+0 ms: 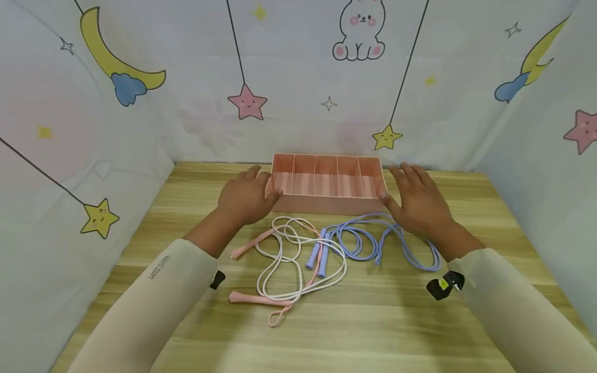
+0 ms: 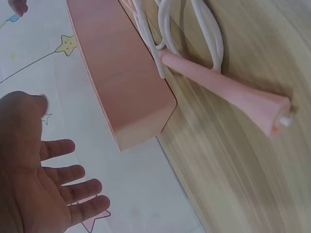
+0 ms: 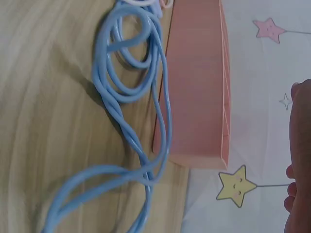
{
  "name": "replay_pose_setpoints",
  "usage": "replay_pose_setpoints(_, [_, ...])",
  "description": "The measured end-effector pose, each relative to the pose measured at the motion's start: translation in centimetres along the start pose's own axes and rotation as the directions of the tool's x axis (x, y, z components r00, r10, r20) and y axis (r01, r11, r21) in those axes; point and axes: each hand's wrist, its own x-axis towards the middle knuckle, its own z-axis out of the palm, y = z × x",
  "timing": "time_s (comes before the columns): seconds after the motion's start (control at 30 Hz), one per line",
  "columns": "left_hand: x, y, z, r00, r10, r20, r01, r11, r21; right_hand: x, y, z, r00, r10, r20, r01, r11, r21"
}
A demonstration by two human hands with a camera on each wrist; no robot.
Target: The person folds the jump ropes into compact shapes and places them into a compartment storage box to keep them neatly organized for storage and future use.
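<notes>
A pink box with several side-by-side compartments stands at the back of the table. At its left end is my left hand, fingers spread; in the left wrist view this hand shows a bare palm, apart from the box. My right hand is at the box's right end with straight fingers, holding nothing. In front of the box lies a white jump rope with pink handles. Beside it, a blue jump rope lies in loose coils, its two handles overlapped by the white rope.
The wooden table has a printed cloth behind it and at both sides. The box stands close to the back cloth. Loops of the two ropes spread over the middle of the table, near both forearms.
</notes>
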Motion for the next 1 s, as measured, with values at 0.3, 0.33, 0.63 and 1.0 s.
replay_pose_setpoints(0.3, [-1.8,-0.3,0.9,0.997,-0.07,0.037,0.073,0.994,-0.083,-1.1,-2.5,1.7,0.993,-0.115,-0.027,0.115,0.993,0.0])
replay_pose_setpoints(0.33, [-2.0,-0.4,1.0,0.994,-0.083,0.069,0.089,0.992,-0.086,-1.3,-2.9,1.8,0.99,-0.136,-0.035,0.136,0.991,-0.004])
replay_pose_setpoints(0.63, [-4.8,-1.3,3.1,0.948,-0.074,0.308,0.107,0.99,-0.089,-2.8,-7.6,3.7,0.935,-0.338,-0.112,0.34,0.94,0.003])
replay_pose_setpoints(1.0, [-6.0,-0.8,5.7,0.95,-0.083,0.299,0.118,0.988,-0.099,-4.2,-12.7,6.6,0.861,-0.492,-0.128,0.499,0.866,0.03])
